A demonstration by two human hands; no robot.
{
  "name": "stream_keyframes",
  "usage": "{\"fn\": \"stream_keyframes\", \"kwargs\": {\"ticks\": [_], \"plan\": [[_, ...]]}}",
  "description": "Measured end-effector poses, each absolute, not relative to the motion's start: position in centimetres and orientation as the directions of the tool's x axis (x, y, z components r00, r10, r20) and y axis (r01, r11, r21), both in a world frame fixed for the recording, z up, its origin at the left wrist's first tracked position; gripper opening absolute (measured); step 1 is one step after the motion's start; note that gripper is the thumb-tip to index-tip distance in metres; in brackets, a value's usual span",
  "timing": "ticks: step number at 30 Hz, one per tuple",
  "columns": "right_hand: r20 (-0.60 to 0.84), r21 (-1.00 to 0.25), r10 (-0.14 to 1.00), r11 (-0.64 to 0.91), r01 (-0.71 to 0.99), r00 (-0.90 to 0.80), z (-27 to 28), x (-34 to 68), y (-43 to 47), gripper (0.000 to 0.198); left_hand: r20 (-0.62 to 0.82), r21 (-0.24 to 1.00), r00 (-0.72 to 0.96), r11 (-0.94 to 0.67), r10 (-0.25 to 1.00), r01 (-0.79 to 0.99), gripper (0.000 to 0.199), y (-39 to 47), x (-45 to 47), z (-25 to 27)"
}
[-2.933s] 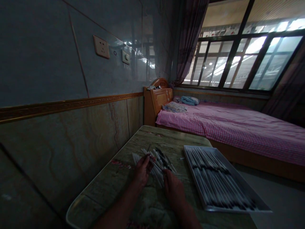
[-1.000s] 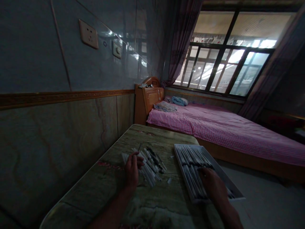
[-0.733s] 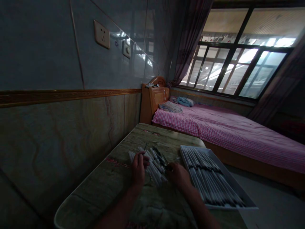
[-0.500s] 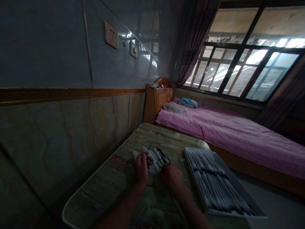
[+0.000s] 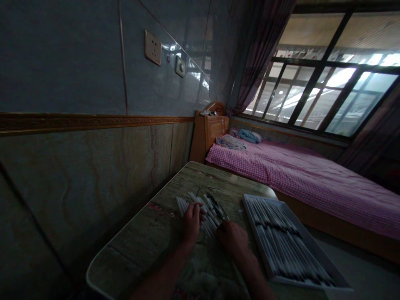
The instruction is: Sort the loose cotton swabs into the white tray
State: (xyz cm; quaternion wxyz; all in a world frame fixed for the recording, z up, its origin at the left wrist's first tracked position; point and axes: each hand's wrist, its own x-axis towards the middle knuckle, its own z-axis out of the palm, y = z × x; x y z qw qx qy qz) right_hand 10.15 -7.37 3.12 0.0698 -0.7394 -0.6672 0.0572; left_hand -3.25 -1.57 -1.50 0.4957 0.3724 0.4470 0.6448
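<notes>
A loose bunch of slim, whitish translucent pen barrels (image 5: pixel 208 224) lies on the marbled table, with dark pen pieces (image 5: pixel 213 201) at its right side. Over the barrels, my left hand (image 5: pixel 192 220) has its fingers curled together; what they grip is hidden. My right hand (image 5: pixel 233 236) is closed at the lower right end of the bunch, by the dark pieces. Its fingertips are hidden, and it is too dim to make out what they pinch. To the right stands a shallow white tray (image 5: pixel 271 278) holding rows of many pens (image 5: pixel 290 246) with dark ends.
The table (image 5: pixel 134 246) has a pale rounded edge and runs along a tiled wall (image 5: pixel 125 154). Behind it stands a bed (image 5: pixel 281 166) with a pink checked cover and wooden headboard (image 5: pixel 214 129). A thin dark stick (image 5: pixel 198 190) lies beyond the barrels.
The view has shifted slightly. My right hand has drawn a little down and right, away from the dark pieces. My left hand stays over the barrels.
</notes>
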Motion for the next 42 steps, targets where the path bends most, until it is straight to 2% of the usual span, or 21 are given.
{"fn": "stream_keyframes", "kwargs": {"ticks": [5,11,14,21,26,29,32,37,40,42], "plan": [[0.065,-0.405,0.99,-0.087,0.91,0.124,2.8,11.2,-8.2,0.02,0.095,0.963,-0.167,-0.133,0.981,-0.234,0.025,-1.9,-2.8,-2.0],[0.147,-0.619,0.978,-0.029,0.785,0.151,0.5,12.3,-8.2,0.031,0.135,0.976,-0.141,-0.156,0.981,-0.151,0.02,-2.6,-2.7,-1.7],[0.175,-0.676,0.969,-0.01,0.737,0.173,-0.2,12.5,-8.2,0.033,0.167,0.979,-0.115,-0.178,0.979,-0.099,0.02,-2.8,-2.6,-1.8],[0.208,-0.539,0.965,-0.023,0.842,0.16,0.8,12.9,-8.8,0.026,0.198,0.979,-0.043,-0.195,0.979,0.053,0.019,-3.1,-2.6,-1.6],[0.013,-0.314,0.992,-0.116,0.942,0.127,2.8,12.7,-9.8,0.014,0.179,0.981,-0.019,-0.177,0.984,0.079,0.016,-3.2,-2.6,-1.3],[-0.068,-0.198,0.993,-0.105,0.974,0.094,3.4,12.3,-10.2,0.018,0.178,0.981,-0.012,-0.177,0.984,0.078,0.016,-3.2,-2.5,-1.5],[-0.1,-0.133,0.992,-0.088,0.987,0.075,3.3,11.8,-10.5,0.021,0.179,0.982,-0.011,-0.178,0.984,0.06,0.016,-3.1,-2.5,-1.6],[-0.112,-0.145,0.989,-0.115,0.983,0.099,2.7,11.9,-10.4,0.02,0.189,0.976,0.008,-0.188,0.982,0.11,0.015,-3.1,-2.6,-1.7],[-0.109,-0.26,0.985,-0.156,0.953,0.131,2.7,12.5,-10.0,0.016,0.208,0.969,-0.008,-0.205,0.978,0.136,0.014,-3.1,-2.6,-1.7],[-0.05,-0.372,0.991,-0.136,0.918,0.126,2.8,12.8,-9.8,0.016,0.236,0.962,-0.017,-0.231,0.972,0.144,0.014,-3.2,-2.7,-1.7]]}}
